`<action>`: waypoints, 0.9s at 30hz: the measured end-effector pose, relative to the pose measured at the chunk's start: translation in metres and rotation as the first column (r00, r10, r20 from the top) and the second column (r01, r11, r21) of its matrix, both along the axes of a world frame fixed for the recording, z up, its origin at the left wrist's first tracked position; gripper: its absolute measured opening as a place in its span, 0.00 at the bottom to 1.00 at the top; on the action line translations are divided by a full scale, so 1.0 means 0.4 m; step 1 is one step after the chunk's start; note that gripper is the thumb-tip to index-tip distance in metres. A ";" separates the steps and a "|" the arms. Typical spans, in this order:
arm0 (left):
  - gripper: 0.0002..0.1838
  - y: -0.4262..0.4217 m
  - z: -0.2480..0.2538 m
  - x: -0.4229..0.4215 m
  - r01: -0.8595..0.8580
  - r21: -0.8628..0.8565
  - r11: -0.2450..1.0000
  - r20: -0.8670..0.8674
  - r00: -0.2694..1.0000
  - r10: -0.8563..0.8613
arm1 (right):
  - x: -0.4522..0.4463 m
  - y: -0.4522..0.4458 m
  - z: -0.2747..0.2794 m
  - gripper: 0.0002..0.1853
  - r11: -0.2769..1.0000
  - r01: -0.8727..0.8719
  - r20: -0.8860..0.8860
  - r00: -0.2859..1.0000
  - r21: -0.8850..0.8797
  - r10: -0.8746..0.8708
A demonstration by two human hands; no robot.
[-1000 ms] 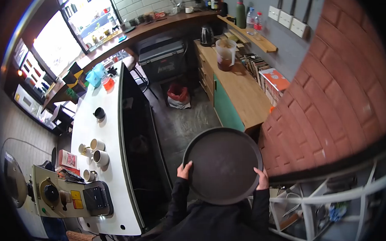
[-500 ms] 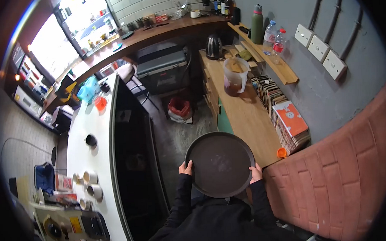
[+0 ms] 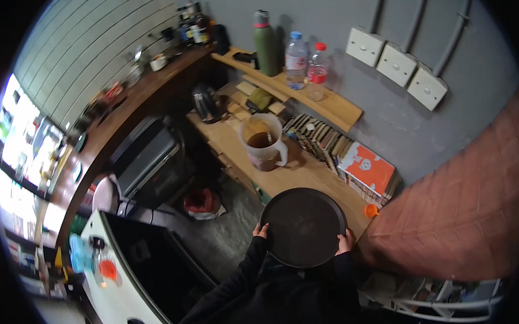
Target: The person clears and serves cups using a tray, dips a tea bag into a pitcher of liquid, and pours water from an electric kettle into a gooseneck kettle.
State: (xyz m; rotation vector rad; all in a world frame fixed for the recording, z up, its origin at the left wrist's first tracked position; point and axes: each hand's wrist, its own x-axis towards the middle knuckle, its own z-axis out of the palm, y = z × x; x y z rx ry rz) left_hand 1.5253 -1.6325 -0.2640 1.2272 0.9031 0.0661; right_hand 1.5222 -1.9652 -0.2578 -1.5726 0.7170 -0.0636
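A round dark brown serving tray is held out flat in front of my body, with nothing lying on it. My left hand grips its left rim, thumb on top. On the opposite rim my right hand is closed in the same way. The fingers beneath the tray are hidden. Just beyond the tray runs a wooden cabinet top, carrying a clear plastic pitcher of brown liquid. An orange scoop or small cup sits near the cabinet's near corner.
Books line the wall beside bottles on a wooden shelf. A black kettle stands farther back. On the floor is a bin with a red liner. At left stands a white counter; a pink brick wall rises at right.
The view has swung to the right, so the cabinet and shelf appear farther left and the white counter has partly left the picture. Both hands still hold the tray.
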 end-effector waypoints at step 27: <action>0.14 -0.080 -0.063 0.305 -0.041 -0.039 0.998 0.110 0.993 0.045 | 0.119 0.002 0.140 0.29 0.966 -0.084 -0.322 0.947 -0.244 0.001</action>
